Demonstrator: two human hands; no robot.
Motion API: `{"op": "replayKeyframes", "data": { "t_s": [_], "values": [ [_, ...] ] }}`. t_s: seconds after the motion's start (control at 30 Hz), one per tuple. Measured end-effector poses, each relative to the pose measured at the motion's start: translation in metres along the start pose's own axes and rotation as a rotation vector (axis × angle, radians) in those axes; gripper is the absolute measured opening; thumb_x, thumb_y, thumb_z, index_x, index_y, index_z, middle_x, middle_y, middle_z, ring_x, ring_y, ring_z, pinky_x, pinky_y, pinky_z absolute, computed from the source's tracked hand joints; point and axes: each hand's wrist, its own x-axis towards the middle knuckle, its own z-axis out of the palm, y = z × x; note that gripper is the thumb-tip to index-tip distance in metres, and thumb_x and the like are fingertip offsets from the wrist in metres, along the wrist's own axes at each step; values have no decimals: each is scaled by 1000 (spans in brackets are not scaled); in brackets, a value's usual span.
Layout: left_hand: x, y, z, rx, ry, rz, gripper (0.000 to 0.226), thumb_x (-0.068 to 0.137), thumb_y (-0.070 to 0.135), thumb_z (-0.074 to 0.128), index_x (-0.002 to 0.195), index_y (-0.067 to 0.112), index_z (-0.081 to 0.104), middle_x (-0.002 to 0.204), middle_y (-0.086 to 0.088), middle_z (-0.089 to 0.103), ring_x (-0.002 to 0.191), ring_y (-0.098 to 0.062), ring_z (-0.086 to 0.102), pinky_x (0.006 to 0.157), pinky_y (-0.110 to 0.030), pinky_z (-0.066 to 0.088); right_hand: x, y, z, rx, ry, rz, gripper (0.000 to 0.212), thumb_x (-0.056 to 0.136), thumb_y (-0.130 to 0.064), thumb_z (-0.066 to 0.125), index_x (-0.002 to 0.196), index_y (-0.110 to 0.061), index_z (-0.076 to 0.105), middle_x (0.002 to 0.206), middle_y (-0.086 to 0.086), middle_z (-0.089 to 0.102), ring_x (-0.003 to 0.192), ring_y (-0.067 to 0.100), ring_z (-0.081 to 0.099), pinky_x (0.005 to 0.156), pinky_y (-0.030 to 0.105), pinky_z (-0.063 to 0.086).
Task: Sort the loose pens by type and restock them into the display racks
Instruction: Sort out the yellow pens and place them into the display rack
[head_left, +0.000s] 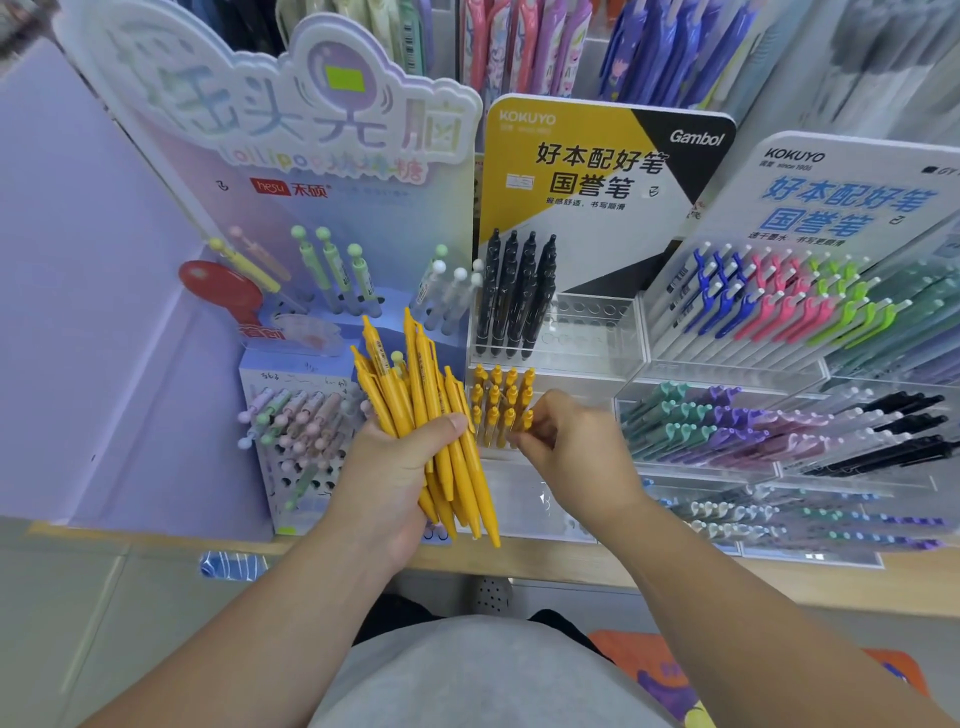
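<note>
Hands work at the front of the counter (571, 569). The left hand (387, 478) is wrapped round a thick bundle of yellow pens (415, 395), thumb across the barrels, clicker ends fanning up and tips pointing down towards the person. The right hand (576, 441), fingers curled, pinches a single yellow pen (525, 421) at the right edge of the racked yellow pens (493, 402), which stand upright in the lower tier of a clear acrylic rack (587, 332). Four black pens (514, 291) stand in the upper tier, below a yellow-and-black Kokuyo backboard (571, 156).
</note>
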Motion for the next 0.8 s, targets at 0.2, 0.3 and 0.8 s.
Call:
{"op": "replayKeyframes", "data": {
  "t_s": [0.2, 0.3, 0.8],
  "values": [
    [-4, 2, 3, 14, -12, 3, 18, 85, 4, 72, 102, 11, 72, 89, -11, 75, 87, -32, 71, 80, -47, 57, -1, 0, 1, 50, -40, 45, 24, 83, -24, 78, 86, -20, 54, 67, -11, 59, 63, 11, 58, 60, 27, 47],
    [-7, 4, 6, 15, -29, 16, 18, 85, 3, 71, 99, 14, 72, 86, -9, 75, 83, -28, 72, 76, -44, 57, -8, -4, -9, 94, -44, 95, 33, 81, -30, 80, 100, -25, 54, 65, -10, 64, 63, 7, 62, 60, 27, 51],
    [-16, 10, 41, 148, -310, 41, 29, 75, 7, 76, 104, 12, 74, 89, -16, 73, 78, -30, 71, 67, -41, 58, -14, -36, -77, 930, -278, 242, 20, 96, -14, 60, 107, 2, 66, 72, 5, 63, 62, 16, 59, 58, 28, 51]
  ]
}}
